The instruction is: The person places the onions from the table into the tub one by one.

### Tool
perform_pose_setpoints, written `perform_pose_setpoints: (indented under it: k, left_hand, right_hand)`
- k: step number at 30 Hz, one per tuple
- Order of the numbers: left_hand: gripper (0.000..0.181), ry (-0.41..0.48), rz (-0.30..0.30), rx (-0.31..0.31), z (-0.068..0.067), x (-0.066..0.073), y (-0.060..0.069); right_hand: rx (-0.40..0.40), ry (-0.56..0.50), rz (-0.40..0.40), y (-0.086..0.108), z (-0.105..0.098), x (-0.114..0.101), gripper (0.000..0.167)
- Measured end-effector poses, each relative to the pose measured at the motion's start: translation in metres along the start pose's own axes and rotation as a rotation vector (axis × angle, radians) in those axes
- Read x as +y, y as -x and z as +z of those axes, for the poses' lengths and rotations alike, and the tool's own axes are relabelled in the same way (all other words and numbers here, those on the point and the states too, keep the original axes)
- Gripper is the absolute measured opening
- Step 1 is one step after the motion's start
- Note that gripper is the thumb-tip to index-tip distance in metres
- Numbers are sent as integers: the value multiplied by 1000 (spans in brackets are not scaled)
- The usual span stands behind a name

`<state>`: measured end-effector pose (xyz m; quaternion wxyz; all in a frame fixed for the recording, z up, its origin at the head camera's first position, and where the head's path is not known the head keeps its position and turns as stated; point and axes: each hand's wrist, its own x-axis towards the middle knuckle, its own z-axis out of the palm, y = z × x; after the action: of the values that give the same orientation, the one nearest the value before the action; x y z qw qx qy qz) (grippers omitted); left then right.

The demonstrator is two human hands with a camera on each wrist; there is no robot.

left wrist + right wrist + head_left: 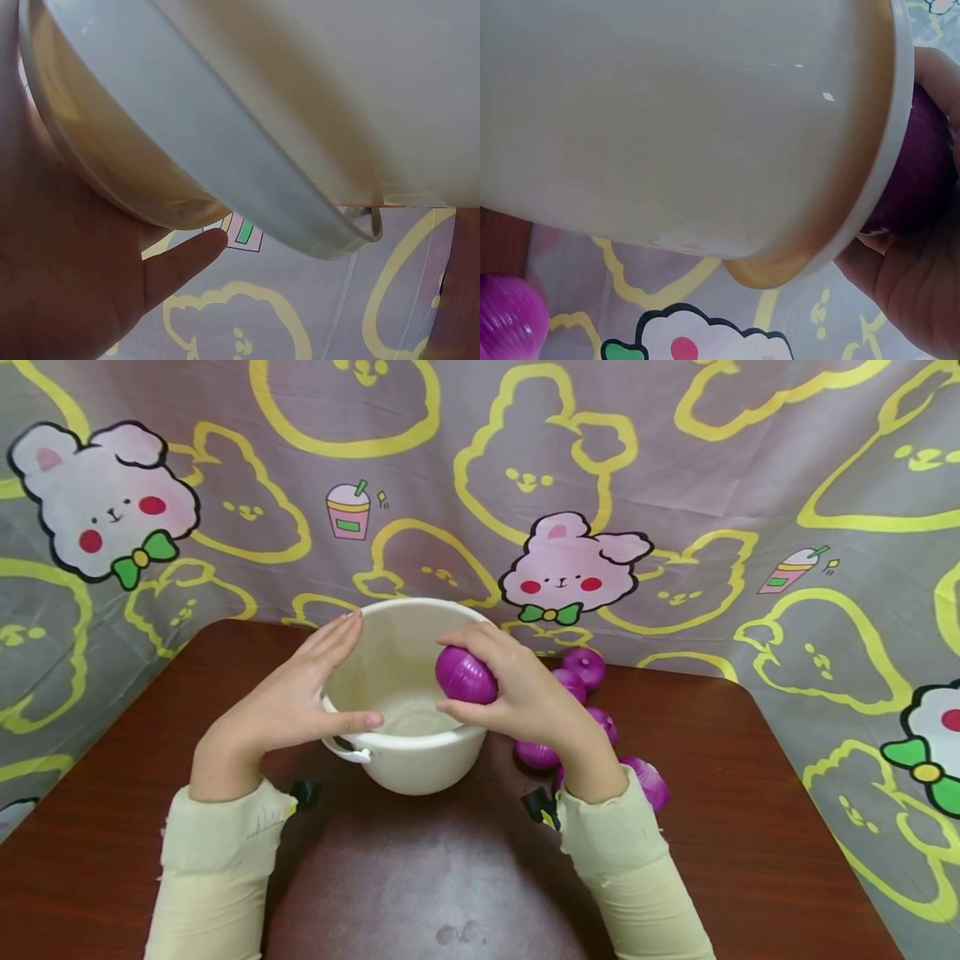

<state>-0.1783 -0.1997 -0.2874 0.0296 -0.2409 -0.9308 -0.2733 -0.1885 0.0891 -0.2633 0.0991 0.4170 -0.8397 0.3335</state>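
A cream-white bucket (420, 768) stands on the table in the head view, its mouth facing up towards me. My left hand (300, 689) lies at the bucket's left rim with fingers extended, the thumb reaching across the rim. In the left wrist view, the left hand (82, 262) is beside the rim and the handle. A purple red onion (465, 675) is held between the curled fingers and thumb of my right hand (517, 685), over the bucket's right rim. The right wrist view shows this onion (915, 169) partly hidden behind the rim.
Several more red onions (583, 669) lie right of the bucket, some partly hidden by the right arm. The brown table (405, 877) reaches back to a patterned cloth (420, 468). A white handle end (348, 752) sits at the bucket's left side.
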Motion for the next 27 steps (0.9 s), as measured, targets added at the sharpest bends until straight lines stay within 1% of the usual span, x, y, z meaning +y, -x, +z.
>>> perform_pose_setpoints:
  k: [7, 27]
  left_hand:
    - [114, -3, 2, 2, 0, 0, 1]
    - [114, -2, -7, -3, -1, 1, 0]
  right_hand:
    - [-25, -4, -20, -4, 6, -2, 61]
    - [-78, -3, -26, -11, 15, 0, 62]
